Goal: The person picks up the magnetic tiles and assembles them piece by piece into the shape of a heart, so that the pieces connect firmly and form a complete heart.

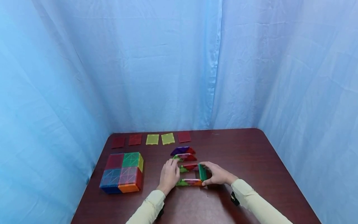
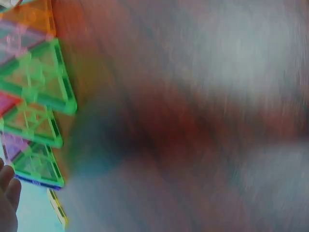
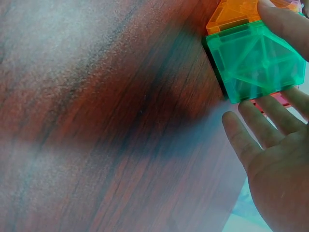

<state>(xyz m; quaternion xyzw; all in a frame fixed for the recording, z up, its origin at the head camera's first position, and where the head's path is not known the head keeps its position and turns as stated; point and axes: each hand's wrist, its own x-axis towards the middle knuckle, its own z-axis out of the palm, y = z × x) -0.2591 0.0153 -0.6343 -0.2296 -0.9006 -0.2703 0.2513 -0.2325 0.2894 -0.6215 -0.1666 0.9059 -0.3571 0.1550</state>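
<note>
A green square magnetic tile (image 1: 202, 172) stands at the right end of the front rows of triangle tiles. My right hand (image 1: 219, 174) holds it, thumb at one edge and fingers at the opposite one, as the right wrist view shows. An orange triangle tile (image 3: 234, 17) adjoins it. My left hand (image 1: 169, 175) lies at the left end of the rows, beside the green triangle tiles (image 2: 41, 77); whether it touches them is unclear. The front row (image 1: 188, 182) and the row behind it (image 1: 190, 168) stand parallel, with pink-and-red (image 1: 185, 157) and purple-and-red rows (image 1: 181, 151) farther back.
A block of coloured square tiles (image 1: 121, 172) stands on the left of the brown table (image 1: 237, 149). Along the back edge lie red squares (image 1: 135, 139) and yellow squares (image 1: 152, 139). Blue curtains (image 1: 156, 62) hang behind and at both sides.
</note>
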